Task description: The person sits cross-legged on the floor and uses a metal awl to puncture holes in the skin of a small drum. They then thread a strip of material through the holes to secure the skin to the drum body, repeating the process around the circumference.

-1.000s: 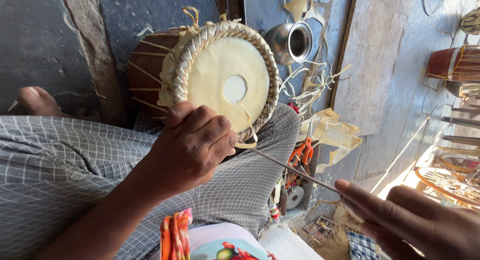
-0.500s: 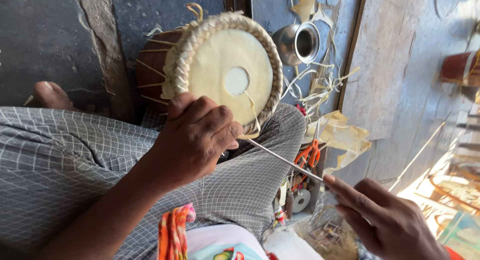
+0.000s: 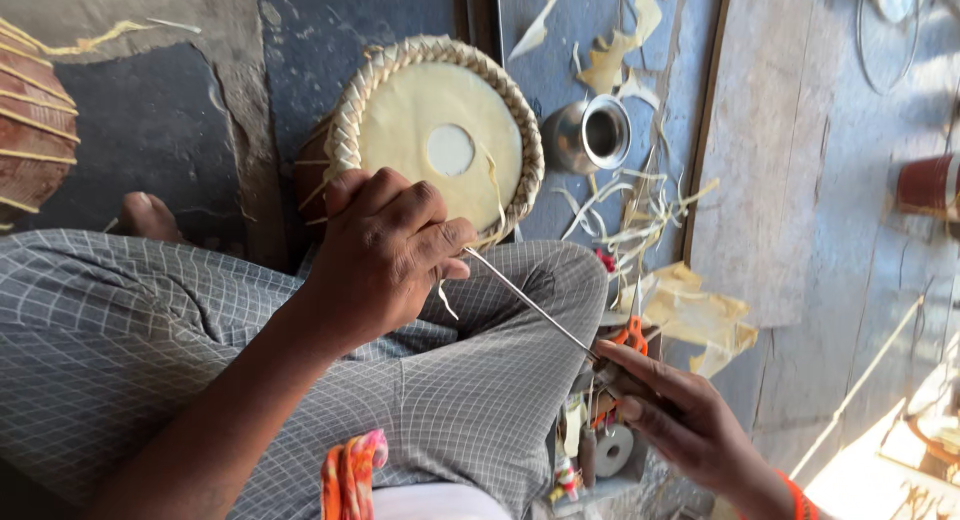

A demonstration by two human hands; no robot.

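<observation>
The left hand [image 3: 385, 250] grips the drum [image 3: 440, 145] rim; the right hand [image 3: 680, 420] pinches a thin metal rod [image 3: 530, 302]. A slipping rod could pierce the skin head.

Drum [image 3: 440, 145] wedged against the checked-trouser knee [image 3: 500, 310]; no gap on that side. Left hand [image 3: 385, 250] covered the drum's near rim. Thin metal rod [image 3: 530, 305] ran across to the right hand [image 3: 690, 425], barring the space between. Steel cup [image 3: 590, 132] and hide scraps [image 3: 640, 215] crowded the floor [image 3: 800, 180] beside the drum; boards beyond lay open.
</observation>
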